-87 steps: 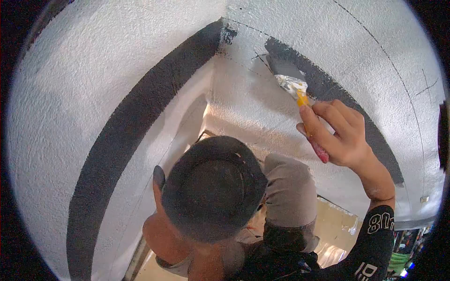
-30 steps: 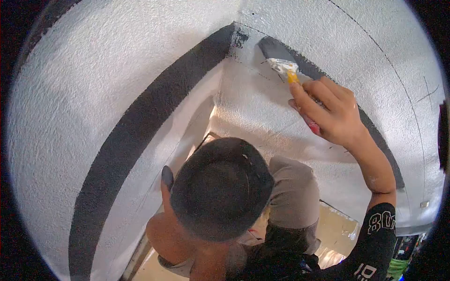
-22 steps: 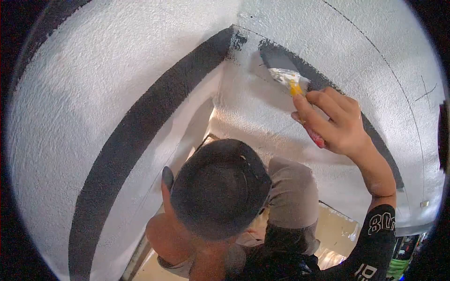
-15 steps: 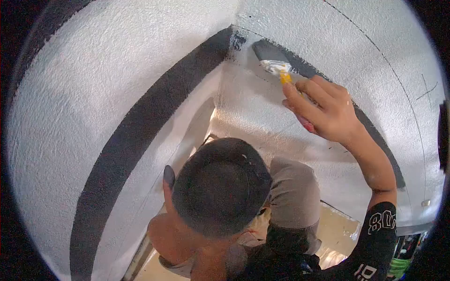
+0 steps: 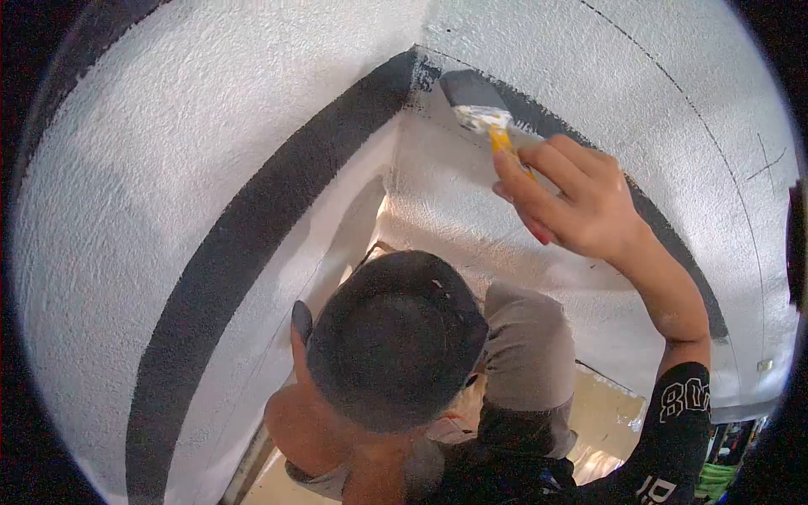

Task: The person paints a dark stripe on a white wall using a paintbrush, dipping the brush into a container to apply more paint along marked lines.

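Note:
A paintbrush (image 5: 475,99) with a yellow handle is gripped in my right hand (image 5: 581,189), its bristles dark with paint and its ferrule smeared white. The bristles lie against the right wall, at the upper end of a dark grey band (image 5: 581,135) near the corner. My left hand (image 5: 300,337) holds a round, dark container (image 5: 396,345) below, in front of my body. Only the thumb, its tip dark like paint, shows at the container's left rim; the other fingers are hidden.
A wide dark band (image 5: 244,219) curves up the white left wall (image 5: 109,227) to the corner. Thin pencil-like lines mark the right wall (image 5: 707,160). My bent leg (image 5: 528,349) is beside the container. Dark and green items (image 5: 724,463) stand at lower right.
The paintbrush and my right hand have shifted slightly left, toward the corner, and more of the yellow handle shows. The container stays nearly where it was.

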Motion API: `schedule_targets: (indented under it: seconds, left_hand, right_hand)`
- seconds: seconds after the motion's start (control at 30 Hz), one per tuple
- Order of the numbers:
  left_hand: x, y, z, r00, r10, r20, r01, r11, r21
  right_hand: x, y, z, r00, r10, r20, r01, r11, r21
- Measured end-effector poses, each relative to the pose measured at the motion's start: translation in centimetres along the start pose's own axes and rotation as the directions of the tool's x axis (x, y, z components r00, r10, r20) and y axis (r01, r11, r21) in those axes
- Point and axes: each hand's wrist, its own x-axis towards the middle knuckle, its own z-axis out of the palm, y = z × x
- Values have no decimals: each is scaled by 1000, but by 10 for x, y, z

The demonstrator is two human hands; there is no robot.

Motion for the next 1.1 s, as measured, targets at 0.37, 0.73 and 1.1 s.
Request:
schedule_targets:
  seconds: [0.37, 0.73, 1.1]
  left_hand:
    - [7, 18, -12, 999, -20, -25, 24, 991, 133]
    - [10, 25, -7, 956, -293, -22, 230, 794, -563]
    - [-8, -3, -11, 997, 68, 31, -74, 961, 266]
  right_hand:
    - [0, -9, -6, 997, 39, 59, -36, 998, -51]
    - [8, 4, 16, 999, 45, 4, -44, 998, -41]
    - [25, -2, 9, 1000, -1, 17, 1, 1000, 10]
